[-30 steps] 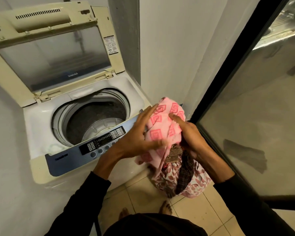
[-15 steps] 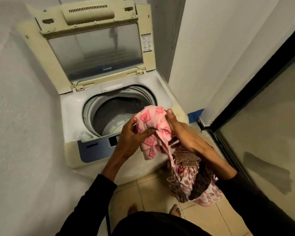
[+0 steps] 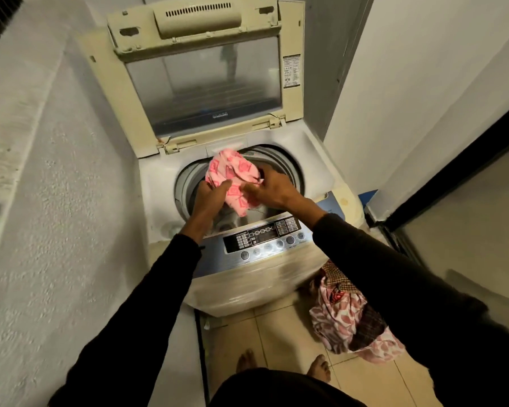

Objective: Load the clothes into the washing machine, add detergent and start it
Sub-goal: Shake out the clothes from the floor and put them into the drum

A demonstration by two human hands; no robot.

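Head view: pink patterned cloth (image 3: 232, 177) held bunched over open drum (image 3: 288, 168) of top-loading washing machine (image 3: 276, 277), lid (image 3: 206, 92) raised behind hands. Left hand (image 3: 210, 196) curled round cloth's lower edge; right hand (image 3: 272, 188) pinched on its right side. Control panel (image 3: 265, 237) seen below wrists. Pile of remaining clothes (image 3: 350, 315) left on tiled floor (image 3: 276, 342), below right forearm, beside machine front.

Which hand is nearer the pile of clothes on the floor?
Right. The right hand grips the pink cloth over the drum, on the side of the pile of clothes; the left hand grips the cloth further from that pile.
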